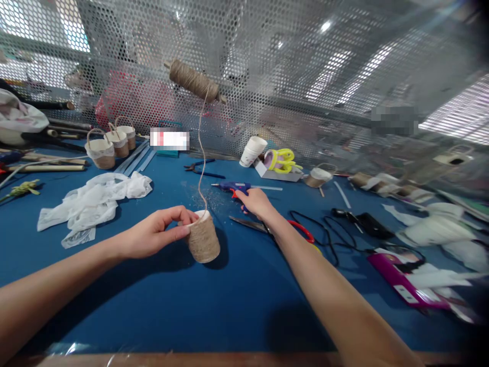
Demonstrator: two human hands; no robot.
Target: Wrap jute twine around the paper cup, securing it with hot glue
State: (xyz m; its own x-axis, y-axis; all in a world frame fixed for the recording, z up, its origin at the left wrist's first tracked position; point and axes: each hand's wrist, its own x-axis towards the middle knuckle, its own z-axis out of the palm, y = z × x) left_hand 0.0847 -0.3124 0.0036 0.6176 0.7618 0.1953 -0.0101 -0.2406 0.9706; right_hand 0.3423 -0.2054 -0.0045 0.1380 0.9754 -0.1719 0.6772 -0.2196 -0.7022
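Note:
My left hand (166, 229) pinches the rim of a paper cup wrapped in twine (204, 242), tilted just above the blue table. From the cup's rim a strand of twine (200, 153) runs up to a twine spool (194, 81) hung against the perforated metal screen. My right hand (254, 202) is wrapped around the handle of a blue hot glue gun (231, 186) with a red trigger. Its nozzle points left, and a clear glue stick (269, 188) sticks out of its back. Scissors (250, 223) with red and yellow handles lie partly under my right forearm.
Small twine-wrapped baskets (101, 154) and crumpled white lace (95, 199) are on the left. Blue-handled pliers (204, 168), stacked paper cups (252, 151) and a white box (278, 173) stand behind. A black cord (328, 229) and purple power strip (407, 283) lie to the right.

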